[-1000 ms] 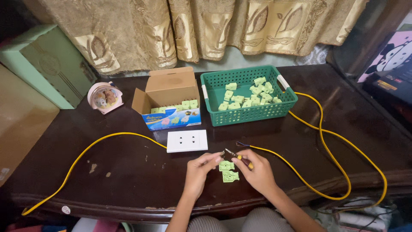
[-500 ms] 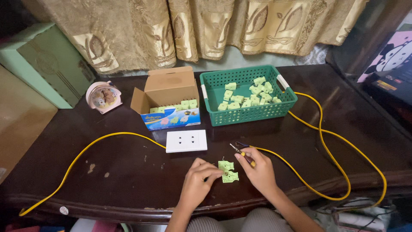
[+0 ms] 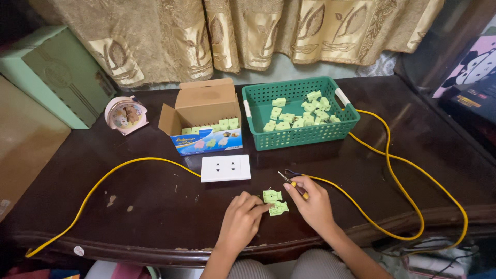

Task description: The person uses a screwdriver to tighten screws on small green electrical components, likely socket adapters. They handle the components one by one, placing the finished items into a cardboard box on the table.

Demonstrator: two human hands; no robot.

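At the near edge of a dark wooden table (image 3: pixel 155 217), our left hand (image 3: pixel 242 223) pins one small green plastic part (image 3: pixel 279 208) with loosely curled fingertips, a second green part (image 3: pixel 272 196) lying just beside it. Our right hand (image 3: pixel 312 204) is closed around a small screwdriver (image 3: pixel 292 182), tip pointing away. Beyond sit a white socket plate (image 3: pixel 226 168) on a yellow cable (image 3: pixel 392 178), an open cardboard box (image 3: pixel 204 116) and a green basket (image 3: pixel 299 111). We judge the lightly held part could skid off the edge.
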